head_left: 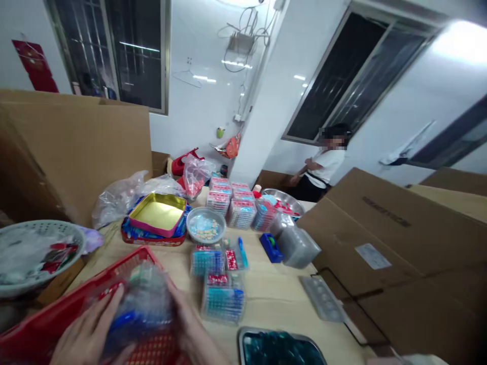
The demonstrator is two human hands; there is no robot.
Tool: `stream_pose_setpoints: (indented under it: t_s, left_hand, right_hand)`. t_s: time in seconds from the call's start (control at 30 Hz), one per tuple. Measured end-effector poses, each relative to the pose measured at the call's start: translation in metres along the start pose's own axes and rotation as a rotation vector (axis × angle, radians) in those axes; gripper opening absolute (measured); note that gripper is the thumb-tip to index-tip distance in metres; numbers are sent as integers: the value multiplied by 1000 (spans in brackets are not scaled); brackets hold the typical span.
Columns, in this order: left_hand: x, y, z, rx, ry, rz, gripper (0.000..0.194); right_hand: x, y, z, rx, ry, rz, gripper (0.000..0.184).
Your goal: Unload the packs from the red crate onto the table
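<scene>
My left hand (87,329) and my right hand (190,329) are at the bottom of the view, pressed against either side of a clear plastic bag (146,304) with blue and green contents. The bag sits over a red plastic basket (127,268), and its lower part hides some of the basket. Stacked clear plastic boxes of small coloured items (223,298) stand on the light wooden table (266,289) just right of my right hand. My right wrist partly blurs at the frame's edge.
Large cardboard sheets (72,152) and boxes (380,253) flank the table. It holds a grey colander (38,256), a gold-lined tin tray (158,214), a round bowl (206,225), a blue tape dispenser (271,248) and a dark tray (279,349). A person (323,167) stands beyond it.
</scene>
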State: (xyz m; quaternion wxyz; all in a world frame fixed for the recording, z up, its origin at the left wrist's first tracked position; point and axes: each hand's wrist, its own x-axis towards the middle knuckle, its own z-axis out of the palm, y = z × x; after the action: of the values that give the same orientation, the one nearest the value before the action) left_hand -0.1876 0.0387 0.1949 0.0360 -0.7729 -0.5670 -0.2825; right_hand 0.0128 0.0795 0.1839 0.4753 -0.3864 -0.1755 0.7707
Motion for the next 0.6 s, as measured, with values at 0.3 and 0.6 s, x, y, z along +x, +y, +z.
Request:
stream_pose_setpoints:
  t_s: [0.3,0.6]
  left_hand:
    - [138,310,40,-180,-523,204,97]
    - [112,438,194,-107,-761,219,112]
  right_hand:
    - [-124,-202,-192,60,427,-305,38]
    - [-136,-212,-395,32,435,85,38]
